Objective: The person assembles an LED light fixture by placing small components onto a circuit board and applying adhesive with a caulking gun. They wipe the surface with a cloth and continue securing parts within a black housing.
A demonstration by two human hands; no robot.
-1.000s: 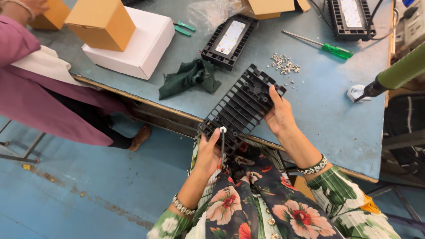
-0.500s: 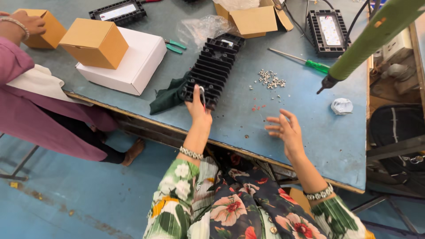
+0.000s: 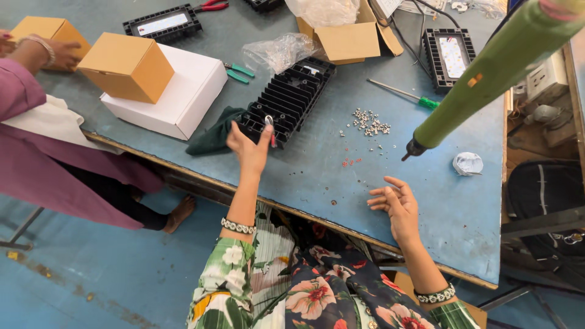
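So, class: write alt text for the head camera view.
A person's left hand touches the near end of a black finned housing on a blue table; the open right hand hovers empty. A green power screwdriver hangs above loose screws.

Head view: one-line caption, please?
Left hand touches a black finned housing on the blue table; right hand hovers open.
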